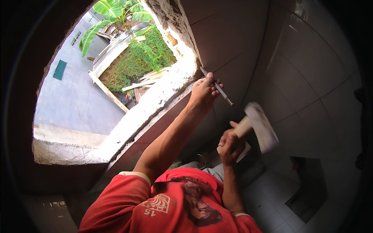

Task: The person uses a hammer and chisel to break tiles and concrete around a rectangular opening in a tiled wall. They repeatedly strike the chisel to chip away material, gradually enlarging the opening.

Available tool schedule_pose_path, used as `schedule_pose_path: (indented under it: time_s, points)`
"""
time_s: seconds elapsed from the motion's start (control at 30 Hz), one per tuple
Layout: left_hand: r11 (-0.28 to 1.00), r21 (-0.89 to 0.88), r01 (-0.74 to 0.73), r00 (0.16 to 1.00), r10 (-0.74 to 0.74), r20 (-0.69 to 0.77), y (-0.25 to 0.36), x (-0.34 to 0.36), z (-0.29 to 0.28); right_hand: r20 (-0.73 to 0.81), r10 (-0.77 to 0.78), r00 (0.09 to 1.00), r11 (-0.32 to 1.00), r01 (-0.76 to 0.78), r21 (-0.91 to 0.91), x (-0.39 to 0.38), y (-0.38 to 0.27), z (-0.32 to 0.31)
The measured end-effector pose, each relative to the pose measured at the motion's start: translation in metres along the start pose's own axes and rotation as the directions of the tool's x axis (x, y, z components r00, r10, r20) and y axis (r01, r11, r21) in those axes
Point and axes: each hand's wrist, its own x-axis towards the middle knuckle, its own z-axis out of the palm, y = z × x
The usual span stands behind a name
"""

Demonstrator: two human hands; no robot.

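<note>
Two tools up: left hand [204, 90] has fingers wrapped round a chisel [222, 93], tip by the right edge of the wall opening [151, 105]; right hand [230, 146] grips a hammer [259, 125], nearer, apart. I'd call it chipping; next needs a square strike.

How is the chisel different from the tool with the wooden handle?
The chisel is a thin, straight rod, while the wooden-handled tool has a broad head. The chisel's tip is at or near the wall opening's rough edge; the wooden-handled tool's head is in the air. Both are held: the chisel in the left hand, the wooden-handled tool in the right hand.
</note>
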Motion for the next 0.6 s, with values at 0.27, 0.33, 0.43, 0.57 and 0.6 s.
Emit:
schedule_pose_path:
  time_s: [0.27, 0.33, 0.43, 0.57, 0.6]
  points:
    - [1.0, -0.019, 0.018, 0.997, -0.017, 0.073, 0.001, 0.004, -0.004, 0.014, 0.156, 0.988, 0.984, -0.154, -0.091, -0.013, 0.014, 0.02]
    - [1.0, -0.027, 0.005, 0.996, -0.003, 0.092, 0.002, 0.008, -0.005, -0.024, 0.209, 0.978, 0.975, -0.21, -0.075, -0.017, 0.011, 0.016]
    - [0.999, -0.021, 0.029, 0.997, -0.027, 0.076, 0.0, 0.008, -0.008, -0.206, -0.046, 0.977, 0.994, 0.065, 0.087, -0.019, 0.006, 0.013]
    - [1.0, -0.001, 0.014, 0.995, -0.014, 0.094, -0.002, 0.009, -0.01, -0.129, -0.156, 0.979, 0.988, 0.154, -0.022, -0.012, 0.015, 0.024]
    - [0.999, 0.028, 0.028, 0.995, -0.03, 0.09, -0.003, 0.008, -0.01, -0.051, 0.011, 0.999, 0.996, -0.015, -0.091, -0.012, 0.019, 0.027]
